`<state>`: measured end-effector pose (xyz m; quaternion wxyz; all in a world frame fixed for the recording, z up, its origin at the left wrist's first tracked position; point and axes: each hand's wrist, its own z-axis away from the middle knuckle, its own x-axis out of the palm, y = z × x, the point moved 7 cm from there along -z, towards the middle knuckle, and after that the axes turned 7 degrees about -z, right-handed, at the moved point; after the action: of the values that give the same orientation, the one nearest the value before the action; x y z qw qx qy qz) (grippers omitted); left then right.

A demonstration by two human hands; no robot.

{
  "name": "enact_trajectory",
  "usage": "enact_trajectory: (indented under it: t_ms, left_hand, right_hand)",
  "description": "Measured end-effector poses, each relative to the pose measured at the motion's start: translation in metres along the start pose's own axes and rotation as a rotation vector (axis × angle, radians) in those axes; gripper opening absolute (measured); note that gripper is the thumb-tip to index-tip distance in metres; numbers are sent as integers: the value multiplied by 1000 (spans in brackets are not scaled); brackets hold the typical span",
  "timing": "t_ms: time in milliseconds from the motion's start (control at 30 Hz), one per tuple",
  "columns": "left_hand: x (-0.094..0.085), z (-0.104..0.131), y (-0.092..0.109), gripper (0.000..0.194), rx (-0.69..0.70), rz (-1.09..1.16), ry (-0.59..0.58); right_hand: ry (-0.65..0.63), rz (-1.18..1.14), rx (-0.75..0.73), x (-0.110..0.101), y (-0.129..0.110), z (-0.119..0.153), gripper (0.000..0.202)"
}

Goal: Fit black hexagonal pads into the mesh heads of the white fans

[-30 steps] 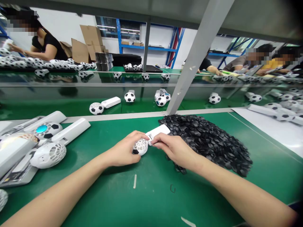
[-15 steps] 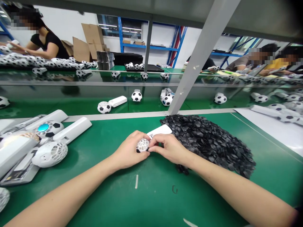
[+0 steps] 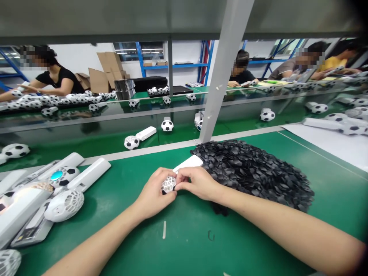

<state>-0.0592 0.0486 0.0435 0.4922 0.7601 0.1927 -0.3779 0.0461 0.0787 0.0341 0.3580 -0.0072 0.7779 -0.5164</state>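
Note:
My left hand [image 3: 156, 191] is closed around the ball-shaped head of a white handheld fan [image 3: 169, 184], which has an open web pattern with black football patches. The fan's white handle [image 3: 188, 163] points away to the upper right, its tip close to a heap of loose black patches [image 3: 253, 172]. At the right side of the ball, my right hand [image 3: 198, 183] pinches with thumb and forefinger. A small black patch shows at those fingertips, against the ball; the fingers partly hide it.
Several white fans [image 3: 66, 203] are piled at the left of the green table [image 3: 138, 245]. A slanted grey post [image 3: 217, 84] rises behind the heap. Beyond the table edge, football fans [image 3: 167, 124] lie on a green belt. Co-workers [image 3: 61, 78] sit across from me.
The view has tilted upward, so the scene sits lower in the picture. Both hands keep nearly the same hold on the fan's ball head. A co-worker behind the post has come into sight.

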Motion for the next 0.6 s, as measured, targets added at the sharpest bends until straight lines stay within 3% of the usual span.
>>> enact_trajectory:
  t_ms: [100,167,233,300,367,433,500,600]
  left_hand:
    - [-2,0,-1,31,0,-25,48]
    - [-9,-8,-8,29,-2,-75,61]
    - [-28,-25,-22,28,5,-175,116]
    - [-60,-52,-42,32,7,-307,263]
    - [-91,-84,-69,39,-87,-456,397]
    - [-107,-118,-92,44,-183,-606,403]
    - [-108,-151,-100,49,-195,-715,407]
    - [-79,-204,-75,57,0,-662,368]
  right_hand:
    - [-13,-90,9,-4,-3,-4,10]
    - [-19,-174,-39,-24,-7,-8,13]
    - [81,-194,-63,-68,-4,-7,15]
    - [301,-122,-15,-131,9,3,16]
    - [507,2,81,-192,27,24,14]
    - [611,123,157,-234,45,46,13]
    - [652,185,200,-257,62,67,12]
    - [683,196,216,-262,79,91,12]
